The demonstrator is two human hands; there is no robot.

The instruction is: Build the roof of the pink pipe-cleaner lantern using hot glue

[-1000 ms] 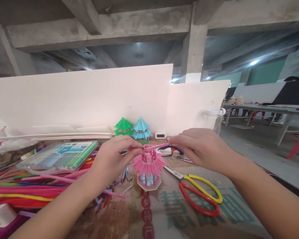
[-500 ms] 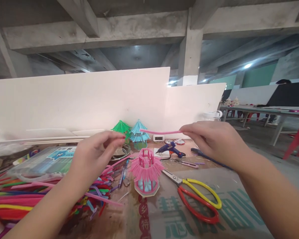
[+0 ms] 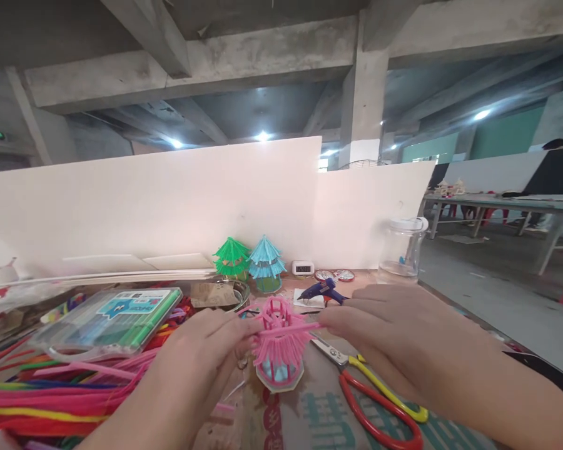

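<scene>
A short pink pipe cleaner (image 3: pixel 291 328) stretches level across the front of a small pink pavilion model (image 3: pixel 281 353). My right hand (image 3: pixel 380 334) pinches its right end. My left hand (image 3: pixel 216 350) has its fingers closed at the left end, beside the model's roof. The pavilion stands upright, with a fringed pink roof, thin posts and a pale blue filling above an octagonal base. Beneath my right hand lie scissors (image 3: pixel 380 390) with one red and one yellow handle, partly covered by that hand.
Loose coloured pipe cleaners (image 3: pixel 51 400) and a clear marker case (image 3: pixel 117 315) lie on the left. Behind stand a green pavilion (image 3: pixel 231 256), a blue pavilion (image 3: pixel 265 262), a small clock (image 3: pixel 303 268), a blue glue gun (image 3: pixel 321 291) and a clear jar (image 3: pixel 400 253).
My right hand has brought the pink pipe cleaner down and left to the pavilion. My left hand has come down and right to its other end. The view has tilted up slightly.
</scene>
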